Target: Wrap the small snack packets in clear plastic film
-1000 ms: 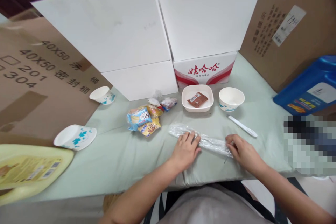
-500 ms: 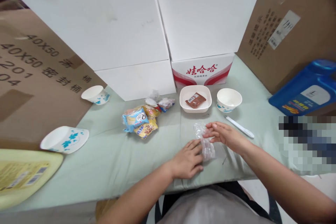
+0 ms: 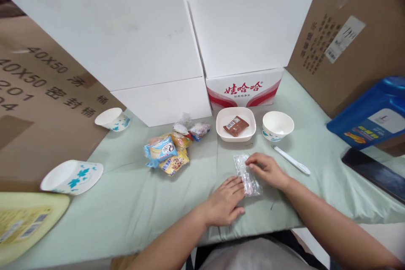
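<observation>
A crinkled clear plastic packet (image 3: 252, 185) lies flat on the cloth-covered table in front of me. Something pinkish shows faintly at its lower end. My left hand (image 3: 224, 203) rests palm down and open, with its fingertips at the packet's left edge. From the other side, my right hand (image 3: 268, 171) reaches over the packet's upper right part. Its bent fingers touch the plastic and do not appear closed around it. Beyond the packet stands a white square bowl (image 3: 220, 134) holding a brown snack packet (image 3: 236, 126).
A white utility knife (image 3: 291, 159) and a paper bowl (image 3: 277, 125) are to the right, near a phone (image 3: 375, 173) and blue bottle (image 3: 370, 112). Leftward lie several wrapped snacks (image 3: 163, 152), two tipped paper bowls (image 3: 74, 177), and a yellow bottle (image 3: 31, 223). Boxes (image 3: 155, 101) border the table.
My right hand's fingers have come down onto the packet and bent closer together. My left hand stays flat at its left edge. The view has shifted slightly.
</observation>
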The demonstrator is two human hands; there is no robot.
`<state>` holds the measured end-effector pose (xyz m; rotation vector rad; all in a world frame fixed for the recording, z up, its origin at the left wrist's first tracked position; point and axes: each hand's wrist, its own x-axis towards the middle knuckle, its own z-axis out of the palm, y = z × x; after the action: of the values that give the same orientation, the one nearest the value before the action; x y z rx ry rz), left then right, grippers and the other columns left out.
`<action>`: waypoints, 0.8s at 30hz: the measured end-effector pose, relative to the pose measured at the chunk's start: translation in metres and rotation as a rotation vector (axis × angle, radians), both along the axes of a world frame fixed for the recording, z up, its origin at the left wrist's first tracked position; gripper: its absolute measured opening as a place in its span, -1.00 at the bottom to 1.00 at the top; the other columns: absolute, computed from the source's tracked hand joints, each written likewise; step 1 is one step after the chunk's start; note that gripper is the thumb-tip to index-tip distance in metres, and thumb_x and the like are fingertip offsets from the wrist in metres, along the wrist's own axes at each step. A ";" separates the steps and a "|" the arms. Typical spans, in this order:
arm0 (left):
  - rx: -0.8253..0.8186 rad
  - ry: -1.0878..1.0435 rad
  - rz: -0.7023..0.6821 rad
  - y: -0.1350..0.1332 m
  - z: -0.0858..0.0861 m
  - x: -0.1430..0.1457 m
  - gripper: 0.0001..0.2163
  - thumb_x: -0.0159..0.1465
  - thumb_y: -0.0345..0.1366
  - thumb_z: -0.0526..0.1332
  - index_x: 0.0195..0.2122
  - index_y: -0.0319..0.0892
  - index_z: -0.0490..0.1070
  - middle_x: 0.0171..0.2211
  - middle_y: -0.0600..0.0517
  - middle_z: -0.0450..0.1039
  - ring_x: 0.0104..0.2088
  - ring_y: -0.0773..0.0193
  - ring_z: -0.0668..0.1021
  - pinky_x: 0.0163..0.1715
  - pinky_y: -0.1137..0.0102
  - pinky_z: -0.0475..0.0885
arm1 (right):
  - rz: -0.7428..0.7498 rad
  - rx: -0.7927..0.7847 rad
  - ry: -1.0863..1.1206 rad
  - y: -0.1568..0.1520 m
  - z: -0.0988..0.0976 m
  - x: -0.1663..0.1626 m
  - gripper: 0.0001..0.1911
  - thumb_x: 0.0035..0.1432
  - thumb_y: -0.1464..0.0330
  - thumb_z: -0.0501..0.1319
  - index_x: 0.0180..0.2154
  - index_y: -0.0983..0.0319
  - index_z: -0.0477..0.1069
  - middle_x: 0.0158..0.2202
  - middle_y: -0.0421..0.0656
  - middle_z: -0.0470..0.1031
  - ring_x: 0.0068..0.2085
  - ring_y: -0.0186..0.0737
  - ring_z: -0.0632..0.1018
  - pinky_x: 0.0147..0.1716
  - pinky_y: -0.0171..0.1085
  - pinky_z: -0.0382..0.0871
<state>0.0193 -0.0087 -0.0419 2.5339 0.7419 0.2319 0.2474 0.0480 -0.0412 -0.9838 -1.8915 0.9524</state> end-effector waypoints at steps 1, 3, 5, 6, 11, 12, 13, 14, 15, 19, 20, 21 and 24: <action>-0.003 -0.007 0.005 0.000 0.000 0.000 -0.50 0.24 -0.22 0.22 0.19 -0.24 0.22 0.15 -0.21 0.34 0.24 0.00 0.30 0.29 0.03 0.09 | 0.046 0.091 -0.115 -0.001 -0.001 -0.003 -0.81 0.28 0.32 0.11 -0.19 0.21 0.48 -0.26 -0.08 0.55 -0.20 -0.17 0.53 -0.15 -0.16 0.42; -0.002 -0.018 0.014 0.001 0.000 0.000 -0.52 0.23 -0.23 0.22 0.16 -0.25 0.24 0.12 -0.21 0.37 0.21 -0.02 0.34 0.28 0.03 0.13 | 0.067 0.249 -0.307 -0.002 -0.004 -0.010 -0.79 0.28 0.40 0.09 -0.15 0.22 0.48 -0.21 -0.04 0.54 -0.15 -0.14 0.50 -0.10 -0.12 0.39; 0.008 -0.036 0.024 0.001 0.002 0.000 -0.57 0.22 -0.25 0.23 0.10 -0.25 0.29 0.08 -0.20 0.40 0.19 -0.03 0.36 0.26 0.03 0.17 | 0.049 0.338 -0.438 -0.003 -0.007 -0.015 -0.78 0.27 0.43 0.09 -0.11 0.23 0.48 -0.18 -0.03 0.54 -0.11 -0.12 0.47 -0.06 -0.09 0.37; 0.017 -0.054 0.028 0.001 0.002 0.000 -0.60 0.21 -0.25 0.23 0.07 -0.25 0.32 0.06 -0.19 0.42 0.18 -0.03 0.36 0.25 0.03 0.19 | 0.039 0.359 -0.485 -0.003 -0.008 -0.017 -0.77 0.27 0.43 0.11 -0.09 0.23 0.47 -0.16 -0.03 0.54 -0.09 -0.11 0.46 -0.05 -0.09 0.36; 0.118 -0.245 0.102 0.002 -0.002 0.000 -0.79 0.24 -0.35 0.20 -0.10 -0.22 0.37 -0.05 -0.16 0.44 0.09 0.06 0.43 0.14 0.13 0.36 | -0.051 0.383 -0.605 -0.006 -0.010 -0.018 -0.72 0.26 0.41 0.13 -0.01 0.23 0.46 -0.03 0.00 0.50 0.00 -0.04 0.42 -0.04 -0.04 0.36; 0.163 -0.285 0.162 0.001 -0.003 0.000 -0.81 0.24 -0.36 0.20 -0.11 -0.21 0.36 -0.07 -0.15 0.43 0.05 0.08 0.45 0.09 0.15 0.41 | -0.059 0.381 -0.612 -0.006 -0.011 -0.018 -0.72 0.26 0.40 0.13 -0.01 0.23 0.46 -0.01 0.00 0.49 0.01 -0.02 0.42 -0.04 -0.03 0.36; 0.222 -0.320 0.232 0.001 -0.005 -0.001 -0.81 0.25 -0.37 0.20 -0.10 -0.21 0.36 -0.09 -0.15 0.42 0.03 0.08 0.46 0.04 0.15 0.44 | -0.060 0.378 -0.615 -0.006 -0.011 -0.018 -0.71 0.26 0.40 0.13 0.00 0.23 0.46 -0.01 0.00 0.49 0.02 -0.02 0.41 -0.03 -0.02 0.35; 0.292 -0.345 0.296 0.001 -0.006 -0.001 -0.79 0.25 -0.37 0.21 -0.08 -0.20 0.35 -0.08 -0.16 0.40 0.02 0.08 0.46 0.01 0.14 0.46 | -0.057 0.375 -0.615 -0.006 -0.012 -0.018 -0.71 0.27 0.40 0.13 0.00 0.23 0.46 0.00 0.00 0.49 0.02 -0.01 0.41 -0.03 -0.01 0.35; 0.357 -0.352 0.336 0.002 -0.006 -0.001 -0.77 0.25 -0.38 0.21 -0.06 -0.20 0.34 -0.06 -0.17 0.39 0.05 0.05 0.44 0.00 0.12 0.45 | -0.051 0.370 -0.608 -0.006 -0.012 -0.017 -0.71 0.27 0.40 0.12 0.00 0.22 0.45 0.00 0.00 0.49 0.02 -0.01 0.41 -0.03 -0.01 0.36; 0.404 -0.297 0.238 0.006 -0.004 0.000 -0.79 0.27 -0.50 0.11 -0.13 -0.14 0.41 0.01 -0.10 0.43 0.17 0.05 0.37 0.05 0.12 0.40 | -0.034 0.354 -0.453 -0.004 -0.004 -0.011 -0.72 0.33 0.39 0.04 -0.03 0.22 0.45 -0.04 0.00 0.50 0.00 -0.07 0.42 -0.02 -0.03 0.35; 0.357 -0.293 0.213 0.008 -0.003 0.000 -0.79 0.28 -0.51 0.08 -0.16 -0.14 0.42 -0.04 -0.08 0.47 0.14 0.08 0.41 0.04 0.15 0.41 | -0.027 0.354 -0.386 -0.004 0.000 -0.009 -0.73 0.33 0.37 0.03 -0.05 0.22 0.45 -0.05 0.00 0.49 -0.01 -0.08 0.43 -0.02 -0.04 0.35; 0.303 -0.301 0.206 0.010 -0.003 -0.001 -0.79 0.29 -0.51 0.06 -0.18 -0.14 0.42 -0.10 -0.06 0.51 0.10 0.11 0.46 0.01 0.18 0.43 | -0.004 0.357 -0.318 -0.004 0.005 -0.008 -0.73 0.34 0.32 0.03 -0.07 0.22 0.44 -0.06 0.01 0.48 -0.02 -0.09 0.43 -0.02 -0.04 0.35; 0.189 -0.361 0.255 0.013 -0.004 -0.003 -0.79 0.30 -0.49 0.04 -0.14 -0.16 0.40 -0.18 -0.07 0.55 -0.01 0.14 0.54 -0.06 0.22 0.46 | 0.206 0.346 -0.191 -0.007 0.016 -0.005 -0.60 0.24 0.07 0.12 -0.09 0.23 0.43 -0.13 0.01 0.49 -0.09 -0.08 0.46 -0.07 -0.06 0.35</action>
<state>0.0164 0.0041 -0.0458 2.4606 0.9266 0.8568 0.2424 0.0409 -0.0250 -0.7024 -2.2583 0.6279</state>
